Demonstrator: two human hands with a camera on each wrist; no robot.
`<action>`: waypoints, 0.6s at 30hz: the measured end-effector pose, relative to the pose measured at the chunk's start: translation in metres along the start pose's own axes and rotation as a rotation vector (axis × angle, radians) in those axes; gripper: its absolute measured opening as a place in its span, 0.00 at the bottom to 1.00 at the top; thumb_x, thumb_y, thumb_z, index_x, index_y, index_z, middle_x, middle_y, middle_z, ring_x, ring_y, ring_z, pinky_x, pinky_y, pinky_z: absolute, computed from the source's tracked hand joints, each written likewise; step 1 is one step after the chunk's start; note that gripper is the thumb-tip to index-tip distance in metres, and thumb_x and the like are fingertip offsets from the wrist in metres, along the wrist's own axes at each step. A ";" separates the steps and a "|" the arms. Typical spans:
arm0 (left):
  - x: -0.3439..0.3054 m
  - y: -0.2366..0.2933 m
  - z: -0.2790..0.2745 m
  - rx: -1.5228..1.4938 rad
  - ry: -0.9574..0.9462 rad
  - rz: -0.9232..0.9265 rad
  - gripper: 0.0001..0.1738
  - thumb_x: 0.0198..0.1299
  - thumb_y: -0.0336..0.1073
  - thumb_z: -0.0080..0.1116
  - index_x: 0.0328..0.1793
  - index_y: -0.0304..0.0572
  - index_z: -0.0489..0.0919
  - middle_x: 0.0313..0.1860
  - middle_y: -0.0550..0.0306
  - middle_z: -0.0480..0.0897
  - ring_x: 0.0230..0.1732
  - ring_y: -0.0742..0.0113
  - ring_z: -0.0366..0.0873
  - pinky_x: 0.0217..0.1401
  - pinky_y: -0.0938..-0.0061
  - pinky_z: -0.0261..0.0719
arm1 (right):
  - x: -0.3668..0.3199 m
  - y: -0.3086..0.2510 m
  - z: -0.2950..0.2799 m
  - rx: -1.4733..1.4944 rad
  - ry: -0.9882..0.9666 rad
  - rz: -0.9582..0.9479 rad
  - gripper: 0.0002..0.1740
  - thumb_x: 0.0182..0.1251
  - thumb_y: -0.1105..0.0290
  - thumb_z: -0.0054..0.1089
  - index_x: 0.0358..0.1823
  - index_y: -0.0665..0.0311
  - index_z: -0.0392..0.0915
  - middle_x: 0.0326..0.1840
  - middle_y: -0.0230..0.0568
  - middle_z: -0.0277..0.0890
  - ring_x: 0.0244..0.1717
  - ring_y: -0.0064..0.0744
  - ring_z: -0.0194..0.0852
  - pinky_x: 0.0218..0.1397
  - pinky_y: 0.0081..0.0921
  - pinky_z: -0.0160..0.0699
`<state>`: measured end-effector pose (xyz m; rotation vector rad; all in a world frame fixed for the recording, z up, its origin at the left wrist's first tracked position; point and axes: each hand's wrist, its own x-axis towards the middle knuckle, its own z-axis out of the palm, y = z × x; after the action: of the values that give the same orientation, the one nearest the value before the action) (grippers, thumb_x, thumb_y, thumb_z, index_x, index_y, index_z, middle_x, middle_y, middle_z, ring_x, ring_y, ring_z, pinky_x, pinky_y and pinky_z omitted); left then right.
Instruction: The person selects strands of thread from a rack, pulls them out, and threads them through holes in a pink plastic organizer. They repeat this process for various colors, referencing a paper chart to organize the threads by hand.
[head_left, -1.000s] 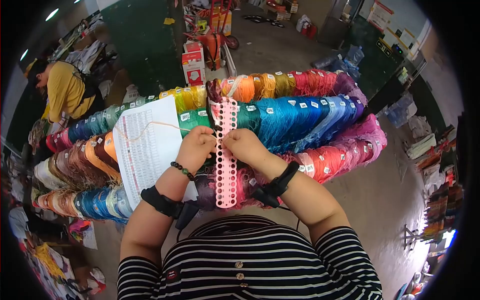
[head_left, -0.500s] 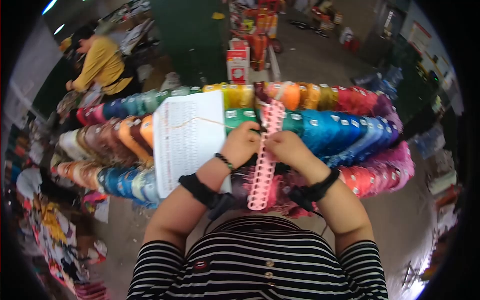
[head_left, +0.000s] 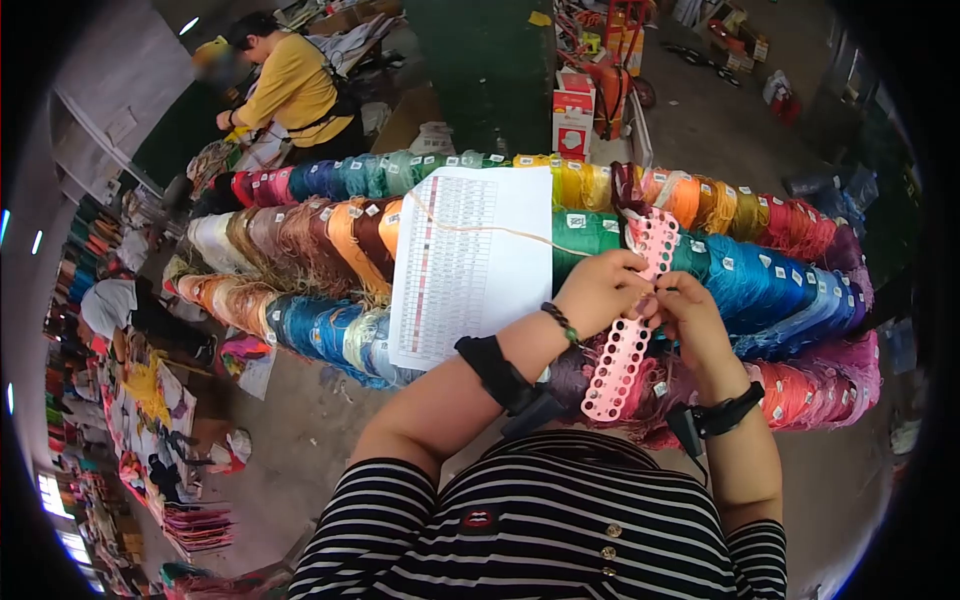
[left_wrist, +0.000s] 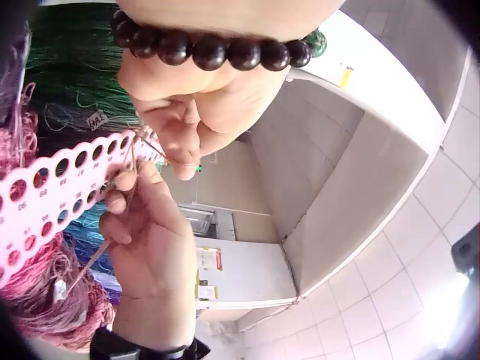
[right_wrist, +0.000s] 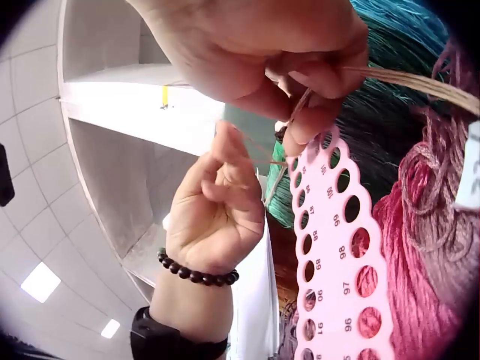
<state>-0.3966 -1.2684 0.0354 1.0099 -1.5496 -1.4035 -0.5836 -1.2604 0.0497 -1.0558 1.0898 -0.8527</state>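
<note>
A pink strip with numbered holes (head_left: 615, 375) lies over the thread bundles, both hands at its middle. My left hand (head_left: 598, 293), wearing a beaded bracelet, pinches a thin tan thread (head_left: 480, 229) that trails left across a printed sheet (head_left: 520, 260). The right hand (head_left: 697, 322) pinches the thread beside the strip's edge; in the right wrist view the tan strands (right_wrist: 412, 81) run out from its curled fingers. Seen from the left wrist, the thread crosses between the two hands near the holes (left_wrist: 71, 176). Dark red thread (head_left: 628, 185) hangs at the strip's far end.
Rows of labelled thread bundles (head_left: 330, 330) in many colours surround the strip and sheet. A person in yellow (head_left: 295, 85) bends over at the upper left. A red and white box (head_left: 573, 115) stands beyond the rack.
The head view has shifted, so rack and hands appear farther right. The hands have moved closer together over the strip, which now leans more; the thread still trails over the sheet.
</note>
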 end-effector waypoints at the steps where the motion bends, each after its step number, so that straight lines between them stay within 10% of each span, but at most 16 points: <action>1: 0.000 -0.007 0.001 0.079 -0.055 0.075 0.21 0.57 0.20 0.52 0.59 0.30 0.70 0.42 0.51 0.85 0.35 0.71 0.82 0.35 0.81 0.78 | -0.002 0.000 0.001 0.063 0.007 -0.016 0.05 0.67 0.71 0.50 0.42 0.61 0.71 0.27 0.32 0.78 0.21 0.16 0.70 0.19 0.11 0.56; 6: -0.007 0.005 0.001 0.357 -0.051 0.120 0.28 0.48 0.24 0.59 0.60 0.34 0.71 0.32 0.56 0.83 0.29 0.72 0.77 0.34 0.73 0.77 | 0.001 0.021 -0.014 -0.240 0.119 -0.105 0.07 0.66 0.67 0.59 0.37 0.61 0.73 0.23 0.30 0.76 0.20 0.16 0.66 0.21 0.14 0.58; 11: -0.014 0.011 -0.003 0.600 0.334 0.182 0.14 0.55 0.33 0.59 0.49 0.42 0.78 0.25 0.51 0.79 0.25 0.60 0.77 0.31 0.70 0.75 | 0.002 0.029 -0.005 -0.261 0.115 -0.029 0.10 0.65 0.67 0.63 0.29 0.62 0.75 0.22 0.29 0.74 0.18 0.15 0.61 0.22 0.15 0.58; 18: -0.111 0.050 -0.110 -0.229 0.491 0.115 0.16 0.68 0.39 0.50 0.57 0.38 0.76 0.33 0.65 0.77 0.29 0.79 0.70 0.30 0.84 0.68 | 0.004 0.037 -0.018 -0.224 0.159 -0.048 0.12 0.67 0.65 0.60 0.24 0.59 0.74 0.20 0.25 0.71 0.17 0.13 0.58 0.21 0.13 0.53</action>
<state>-0.2559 -1.2019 0.0875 1.0132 -1.0446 -1.1162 -0.5990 -1.2574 0.0114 -1.2192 1.3210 -0.8789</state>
